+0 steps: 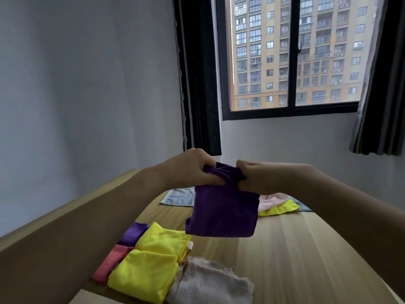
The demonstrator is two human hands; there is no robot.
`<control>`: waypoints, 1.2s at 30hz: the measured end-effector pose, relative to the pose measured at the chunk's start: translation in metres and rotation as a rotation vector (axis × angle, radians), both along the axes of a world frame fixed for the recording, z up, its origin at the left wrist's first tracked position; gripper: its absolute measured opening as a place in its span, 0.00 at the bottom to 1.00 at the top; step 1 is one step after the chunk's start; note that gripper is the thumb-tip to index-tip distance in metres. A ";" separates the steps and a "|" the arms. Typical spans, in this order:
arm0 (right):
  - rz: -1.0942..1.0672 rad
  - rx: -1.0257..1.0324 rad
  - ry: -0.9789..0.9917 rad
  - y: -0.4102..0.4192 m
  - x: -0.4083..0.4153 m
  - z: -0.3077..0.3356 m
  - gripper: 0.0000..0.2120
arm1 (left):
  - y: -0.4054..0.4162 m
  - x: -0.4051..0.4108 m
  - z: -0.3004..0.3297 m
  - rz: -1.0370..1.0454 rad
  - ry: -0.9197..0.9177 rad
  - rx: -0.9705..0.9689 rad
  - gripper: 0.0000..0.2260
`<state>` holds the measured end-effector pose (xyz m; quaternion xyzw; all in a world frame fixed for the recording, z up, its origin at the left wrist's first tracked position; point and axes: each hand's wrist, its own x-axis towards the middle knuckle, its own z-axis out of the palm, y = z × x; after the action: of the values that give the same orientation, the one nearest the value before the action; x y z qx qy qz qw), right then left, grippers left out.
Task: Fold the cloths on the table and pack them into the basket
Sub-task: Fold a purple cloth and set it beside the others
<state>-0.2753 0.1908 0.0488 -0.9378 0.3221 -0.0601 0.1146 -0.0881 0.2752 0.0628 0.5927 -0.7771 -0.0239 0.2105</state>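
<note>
At centre frame, the left hand (pixel 197 170) and right hand (pixel 254 179) each pinch the bunched top edge of a dark purple plush cloth (pixel 223 211), which hangs above the light wooden table (pixel 306 249). Folded yellow cloths (pixel 153 260) lie at lower left.

Looks like a room in someone's flat, probably a bedroom or spare room up in a high-rise. Plain white walls (pixel 87 95), a dark-framed sliding window (pixel 293 55) with dark curtains (pixel 381 84) pulled to either side, and through the glass a tall orange-tan apartment block (pixel 324 47) full of balconies and air-con units. Up close there's a light wooden table (pixel 306 249) with household cloths on it: small folded ones (pixel 153 255) in yellow, purple, pink and beige, plus a loose pile (pixel 278 202) at the far end. Nothing shop-like or office-like, just home laundry stuff.
</note>
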 end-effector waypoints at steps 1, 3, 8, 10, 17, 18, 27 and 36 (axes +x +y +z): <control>0.004 0.009 0.025 -0.002 0.001 -0.002 0.05 | 0.001 0.001 0.001 0.020 -0.031 0.055 0.12; 0.016 0.004 0.041 -0.008 0.001 -0.006 0.02 | 0.003 0.004 -0.001 0.050 -0.085 0.107 0.10; 0.020 -0.026 -0.006 -0.016 0.007 -0.016 0.06 | -0.002 0.013 -0.016 0.034 0.244 0.043 0.15; 0.002 -0.043 -0.079 -0.020 0.010 -0.019 0.08 | -0.007 0.016 -0.027 0.022 0.491 0.090 0.17; -0.100 0.242 -0.485 -0.050 0.014 -0.030 0.07 | -0.048 0.013 -0.083 0.220 0.982 0.025 0.12; -0.116 0.294 -0.545 -0.054 0.015 -0.032 0.07 | -0.053 0.012 -0.090 0.217 0.971 0.043 0.16; -0.241 0.463 -0.607 -0.115 0.009 -0.055 0.08 | -0.108 -0.002 -0.144 0.245 0.935 -0.048 0.09; -0.215 0.124 -0.396 -0.158 0.013 -0.082 0.09 | -0.151 0.009 -0.155 0.242 0.805 0.163 0.23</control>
<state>-0.2626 0.0331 -0.0333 -0.8592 0.3946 -0.2348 0.2257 -0.0795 0.1246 -0.0920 0.6378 -0.5532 -0.2898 0.4508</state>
